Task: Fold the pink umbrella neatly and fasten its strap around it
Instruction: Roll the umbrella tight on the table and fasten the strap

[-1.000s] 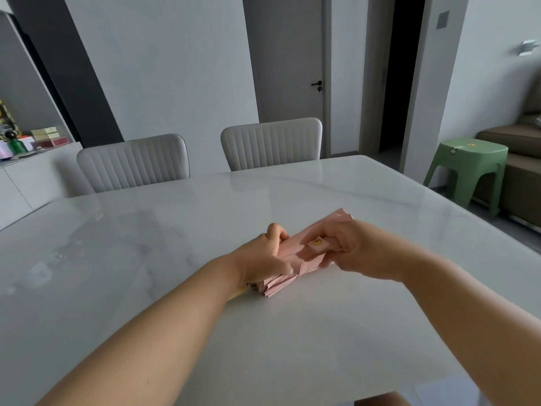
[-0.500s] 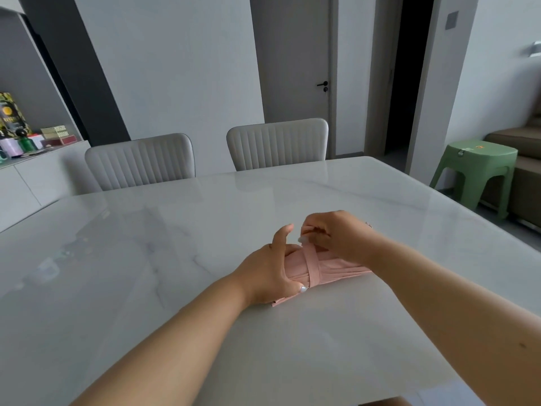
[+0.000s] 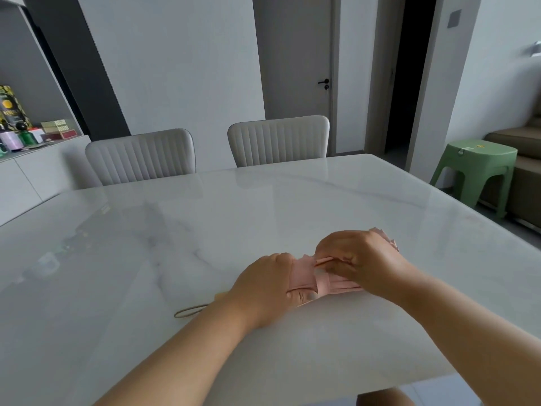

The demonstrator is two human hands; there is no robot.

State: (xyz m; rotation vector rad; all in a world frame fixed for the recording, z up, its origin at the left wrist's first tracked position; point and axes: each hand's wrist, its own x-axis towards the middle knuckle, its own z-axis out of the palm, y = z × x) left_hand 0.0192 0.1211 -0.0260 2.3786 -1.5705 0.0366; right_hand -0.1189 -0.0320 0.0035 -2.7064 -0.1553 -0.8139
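The pink umbrella lies folded on the white marble table, its length running left to right between my hands. My left hand grips its left end, thumb underneath. My right hand covers the right half and pinches the pink strap, which runs around the bundle's middle. Pleated fabric edges poke out beyond my right hand. A tan wrist loop trails on the table left of my left wrist. The handle is mostly hidden under my left hand.
Two pale grey chairs stand at the table's far side. A green stool sits off the right edge beside a brown sofa. A sideboard with bottles and boxes is at far left.
The strap has been brought around the folded bundle and my right hand has shifted over its top. The umbrella has settled flatter, and the wrist loop now shows on the left.
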